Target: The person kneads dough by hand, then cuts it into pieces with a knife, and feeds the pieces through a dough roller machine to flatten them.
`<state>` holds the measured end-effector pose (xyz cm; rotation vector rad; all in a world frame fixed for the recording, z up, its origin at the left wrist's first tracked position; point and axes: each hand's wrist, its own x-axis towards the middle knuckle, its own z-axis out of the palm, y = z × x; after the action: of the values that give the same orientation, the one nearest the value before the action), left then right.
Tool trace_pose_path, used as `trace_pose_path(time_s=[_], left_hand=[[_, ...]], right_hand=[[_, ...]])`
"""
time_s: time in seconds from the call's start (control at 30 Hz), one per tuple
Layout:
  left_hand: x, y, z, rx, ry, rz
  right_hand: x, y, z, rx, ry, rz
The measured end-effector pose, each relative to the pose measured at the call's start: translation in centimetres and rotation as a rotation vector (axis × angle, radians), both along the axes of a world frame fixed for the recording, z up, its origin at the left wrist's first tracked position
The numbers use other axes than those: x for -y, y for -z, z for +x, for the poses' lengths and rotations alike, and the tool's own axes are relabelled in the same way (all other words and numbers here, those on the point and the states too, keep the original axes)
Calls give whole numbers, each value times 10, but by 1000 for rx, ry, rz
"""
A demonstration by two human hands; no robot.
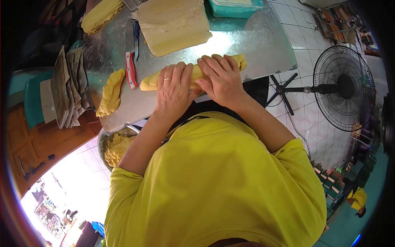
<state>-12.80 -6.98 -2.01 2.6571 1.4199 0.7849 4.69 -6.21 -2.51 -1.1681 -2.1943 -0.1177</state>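
Presently: left hand, right hand flat on dough log, grip open, pressing only. Log near counter edge. Red-handled knife at 9 o'clock. Risk: uneven pressure could tear log or roll it off edge.

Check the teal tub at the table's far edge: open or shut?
Shut: a pale lid covers the teal tub; both hands press the dough log.
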Motion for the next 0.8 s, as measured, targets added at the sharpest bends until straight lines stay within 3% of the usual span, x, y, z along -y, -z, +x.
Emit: trace_pose_path(time_s=[0.3,0.37,0.43,0.5,0.63,0.7,0.77,0.8], left_hand=[[-60,10,-3,-132,-30,-112],[-74,14,-2,-132,-55,-105],[-77,13,-1,-130,-100,-70],[-67,10,0,-124,-97,-36],[-28,8,-2,-61,-29,162],[-14,4,-4,-97,-12,137],[-8,-3,-4,-131,22,76],[-9,-6,-3,-136,27,85]], right_hand=[[-76,9,-14,80,79,-72],[-92,-5,-16,242,170,-527],[-92,-1,-18,155,184,-472],[-82,6,-15,79,209,-224],[-34,9,-8,-48,159,-36],[-13,11,-2,-68,143,169],[-7,10,5,-62,117,148],[-9,6,9,-271,75,12]])
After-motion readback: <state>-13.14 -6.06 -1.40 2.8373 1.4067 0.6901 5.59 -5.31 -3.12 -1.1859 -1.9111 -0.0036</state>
